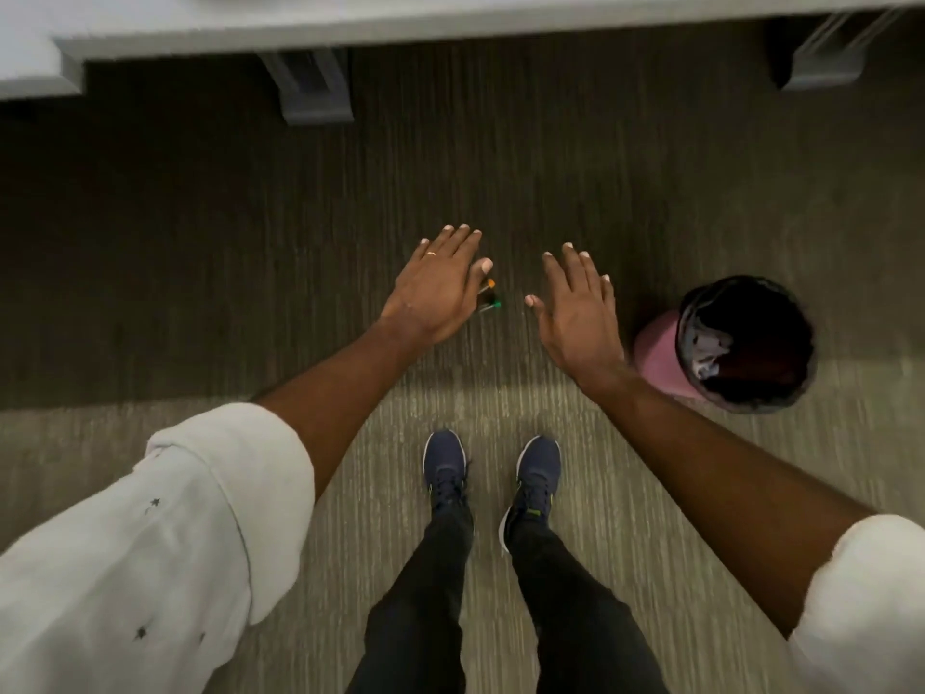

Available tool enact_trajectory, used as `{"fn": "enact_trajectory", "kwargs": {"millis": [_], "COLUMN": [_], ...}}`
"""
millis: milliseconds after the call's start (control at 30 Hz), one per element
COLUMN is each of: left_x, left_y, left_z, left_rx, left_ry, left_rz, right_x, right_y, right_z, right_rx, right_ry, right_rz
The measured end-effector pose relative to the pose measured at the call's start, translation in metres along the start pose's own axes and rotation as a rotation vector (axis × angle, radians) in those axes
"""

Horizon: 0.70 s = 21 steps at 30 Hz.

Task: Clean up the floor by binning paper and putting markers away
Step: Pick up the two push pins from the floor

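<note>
The paper [703,350] is lying crumpled in the bin [655,358], so the step in hand looks to be the markers [495,305]. They are lying on the floor [200,268] ahead of the shoes [445,463], with orange and green caps showing just past the left thumb and the barrels mostly hidden behind that hand. To do this well, I judge, the person should be bending low first, since both hands appear to be hovering above the floor rather than resting on it. One hand should then be coming down over the bunch, sweeping the markers parallel and closing round all the barrels at once, because round barrels are apt to roll on carpet if chased singly. How many markers there are I cannot tell. The left hand [436,288] is reaching out palm down, fingers straight and close together, gripping nothing, with a ring showing on one finger. The right hand [575,313] is spreading palm down beside it, fingers straight and slightly fanned, thumb out, gripping nothing. It is sitting between the markers and the bin.
</note>
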<state>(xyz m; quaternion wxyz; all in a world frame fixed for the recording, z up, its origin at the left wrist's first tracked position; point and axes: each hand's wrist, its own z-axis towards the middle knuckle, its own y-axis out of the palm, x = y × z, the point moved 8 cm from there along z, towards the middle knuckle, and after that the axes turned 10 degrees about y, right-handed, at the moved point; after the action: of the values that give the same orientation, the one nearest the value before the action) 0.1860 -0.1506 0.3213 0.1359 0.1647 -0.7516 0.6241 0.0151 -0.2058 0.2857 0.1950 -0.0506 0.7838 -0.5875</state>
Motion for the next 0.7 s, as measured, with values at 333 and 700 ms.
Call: {"fn": "enact_trajectory", "kwargs": {"millis": [333,700], "left_x": [-0.084,-0.180], "left_y": [0.187,0.360], "left_z": [0.042,0.141], "left_rx": [-0.097,-0.092], "left_ry": [-0.011,-0.062], "left_rz": [-0.020,-0.175], "right_x": [0.042,0.067], "right_y": [0.190,0.368], "right_z": [0.054,0.148], "right_rx": [-0.082,-0.085], "right_ry": [-0.035,-0.100], "right_rz": [-0.086,-0.074]}}
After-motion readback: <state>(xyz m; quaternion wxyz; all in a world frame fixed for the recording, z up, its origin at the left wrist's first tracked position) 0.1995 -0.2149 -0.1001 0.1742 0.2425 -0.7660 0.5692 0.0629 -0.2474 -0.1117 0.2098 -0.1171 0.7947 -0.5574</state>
